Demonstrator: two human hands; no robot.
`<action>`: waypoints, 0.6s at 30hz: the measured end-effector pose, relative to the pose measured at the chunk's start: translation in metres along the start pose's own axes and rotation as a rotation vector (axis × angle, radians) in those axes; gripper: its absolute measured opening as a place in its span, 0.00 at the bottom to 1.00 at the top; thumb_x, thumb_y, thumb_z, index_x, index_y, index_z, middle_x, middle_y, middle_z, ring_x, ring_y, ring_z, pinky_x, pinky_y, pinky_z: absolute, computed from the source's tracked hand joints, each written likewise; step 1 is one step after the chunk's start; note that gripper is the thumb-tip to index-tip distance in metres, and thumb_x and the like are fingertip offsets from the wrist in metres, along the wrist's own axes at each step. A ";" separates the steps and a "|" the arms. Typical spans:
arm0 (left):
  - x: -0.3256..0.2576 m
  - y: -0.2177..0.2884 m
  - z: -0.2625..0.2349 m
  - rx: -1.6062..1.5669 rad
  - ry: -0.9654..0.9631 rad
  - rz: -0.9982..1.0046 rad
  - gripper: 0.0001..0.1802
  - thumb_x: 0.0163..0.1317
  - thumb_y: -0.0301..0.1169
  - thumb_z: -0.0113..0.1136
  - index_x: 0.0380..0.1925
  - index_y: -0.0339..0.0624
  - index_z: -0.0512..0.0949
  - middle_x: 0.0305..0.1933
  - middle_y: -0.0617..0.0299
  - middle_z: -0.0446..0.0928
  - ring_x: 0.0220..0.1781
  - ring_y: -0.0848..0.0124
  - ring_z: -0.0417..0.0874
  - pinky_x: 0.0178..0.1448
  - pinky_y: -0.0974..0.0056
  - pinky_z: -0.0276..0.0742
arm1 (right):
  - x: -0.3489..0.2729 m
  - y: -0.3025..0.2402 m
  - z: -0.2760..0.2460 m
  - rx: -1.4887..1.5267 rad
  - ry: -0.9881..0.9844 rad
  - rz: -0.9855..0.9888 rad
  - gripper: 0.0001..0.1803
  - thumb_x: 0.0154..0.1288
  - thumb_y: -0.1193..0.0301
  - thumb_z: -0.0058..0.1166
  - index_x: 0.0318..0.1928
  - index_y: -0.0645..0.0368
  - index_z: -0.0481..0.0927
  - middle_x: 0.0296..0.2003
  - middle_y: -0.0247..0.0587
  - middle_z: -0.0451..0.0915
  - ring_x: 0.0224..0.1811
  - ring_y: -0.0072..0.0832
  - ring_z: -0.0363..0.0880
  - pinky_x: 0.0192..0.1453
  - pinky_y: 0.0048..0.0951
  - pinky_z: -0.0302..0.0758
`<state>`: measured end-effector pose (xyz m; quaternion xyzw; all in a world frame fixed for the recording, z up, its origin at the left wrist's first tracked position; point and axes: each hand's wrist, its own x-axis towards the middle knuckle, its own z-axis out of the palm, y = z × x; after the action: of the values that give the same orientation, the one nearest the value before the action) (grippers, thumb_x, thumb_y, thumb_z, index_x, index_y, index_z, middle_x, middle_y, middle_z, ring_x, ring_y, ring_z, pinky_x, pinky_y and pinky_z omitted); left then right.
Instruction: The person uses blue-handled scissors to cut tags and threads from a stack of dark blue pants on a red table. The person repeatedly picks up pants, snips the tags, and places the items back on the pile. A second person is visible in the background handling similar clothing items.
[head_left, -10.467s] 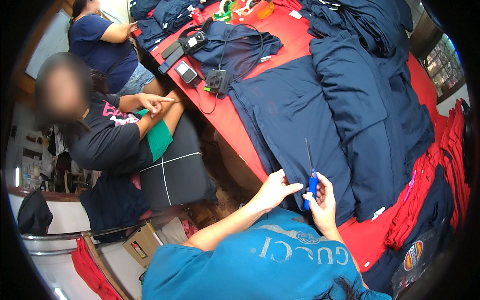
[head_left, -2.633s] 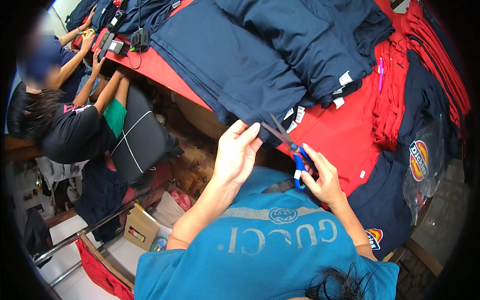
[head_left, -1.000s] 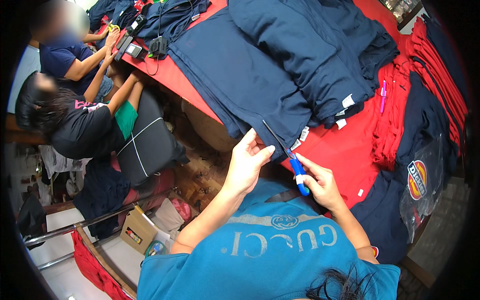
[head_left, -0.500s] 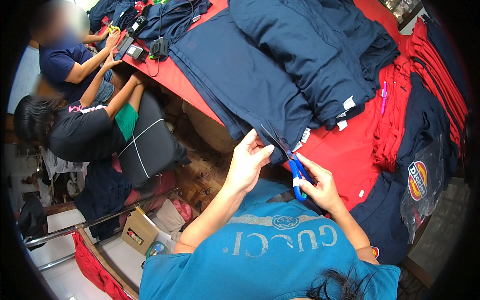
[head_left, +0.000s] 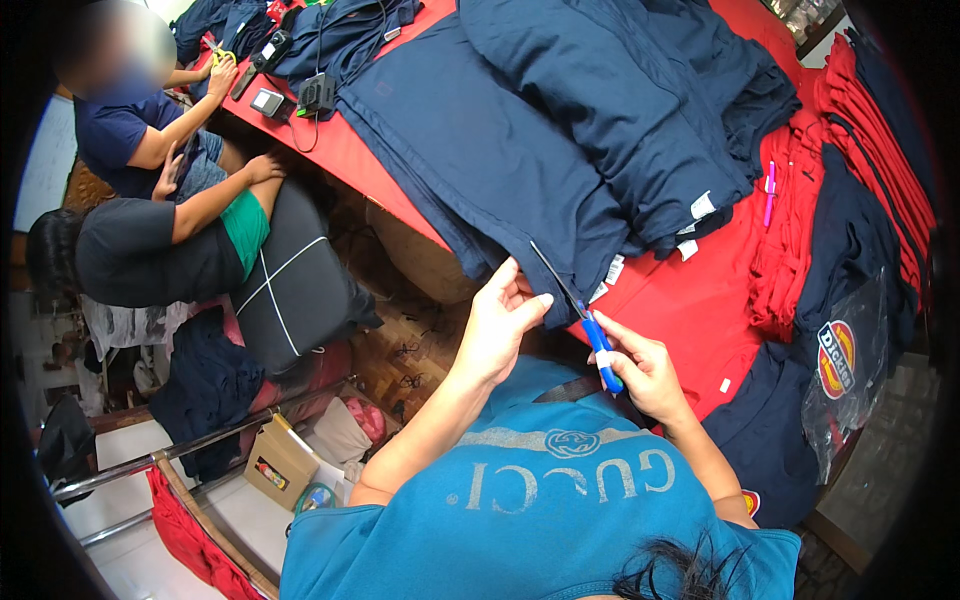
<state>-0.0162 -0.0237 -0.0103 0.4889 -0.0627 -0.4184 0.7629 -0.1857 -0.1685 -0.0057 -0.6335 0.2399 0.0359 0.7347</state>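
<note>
A navy garment [head_left: 480, 140] lies spread on the red-covered table, its near corner hanging at the edge in front of me. My left hand [head_left: 503, 322] is closed, pinching that corner between thumb and fingers. My right hand [head_left: 642, 372] grips a pair of scissors [head_left: 604, 352] by their blue handles. The scissors' blades are closed together and lie along the garment's near edge, pointing away from me and to the left. White tags [head_left: 612, 270] stick out beside the blades.
More navy garments [head_left: 640, 110] are heaped behind. Folded red garments [head_left: 785, 240] with a pink pen [head_left: 769, 195] on them and a clear plastic bag [head_left: 845, 370] are at right. Small black devices [head_left: 316, 95] sit far left, near two seated people, one holding yellow scissors [head_left: 224, 57].
The scissors' blades and handles have come together from slightly apart. My left hand keeps its pinch. The co-worker in black has drawn a phone-like object back from the table.
</note>
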 end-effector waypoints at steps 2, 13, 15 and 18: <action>0.006 -0.006 -0.010 -0.031 0.019 0.017 0.20 0.64 0.21 0.57 0.57 0.37 0.71 0.47 0.61 0.77 0.51 0.74 0.78 0.56 0.66 0.74 | -0.003 0.000 -0.001 0.041 -0.012 0.065 0.30 0.65 0.73 0.56 0.67 0.65 0.67 0.50 0.46 0.80 0.46 0.20 0.77 0.49 0.23 0.75; 0.012 0.008 -0.012 0.050 -0.039 0.012 0.20 0.62 0.20 0.58 0.56 0.33 0.71 0.50 0.59 0.78 0.51 0.73 0.79 0.57 0.68 0.75 | 0.023 0.000 0.012 -0.110 0.036 -0.193 0.29 0.65 0.76 0.54 0.66 0.65 0.67 0.49 0.45 0.80 0.46 0.19 0.76 0.49 0.23 0.74; 0.014 0.011 -0.010 -0.013 -0.003 0.005 0.18 0.63 0.20 0.58 0.53 0.34 0.73 0.47 0.61 0.78 0.48 0.75 0.78 0.53 0.70 0.74 | 0.022 -0.001 0.006 -0.043 0.017 -0.070 0.28 0.65 0.76 0.54 0.66 0.66 0.67 0.49 0.45 0.80 0.46 0.19 0.76 0.49 0.23 0.74; 0.023 0.014 -0.014 -0.104 0.058 0.003 0.11 0.63 0.21 0.57 0.46 0.36 0.76 0.42 0.67 0.77 0.41 0.80 0.77 0.47 0.73 0.74 | 0.020 -0.003 0.007 -0.058 0.030 -0.018 0.29 0.65 0.75 0.55 0.66 0.65 0.68 0.47 0.44 0.80 0.45 0.20 0.77 0.50 0.23 0.74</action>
<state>0.0139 -0.0281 -0.0136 0.4605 -0.0193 -0.4054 0.7894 -0.1646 -0.1676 -0.0103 -0.6571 0.2443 0.0267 0.7126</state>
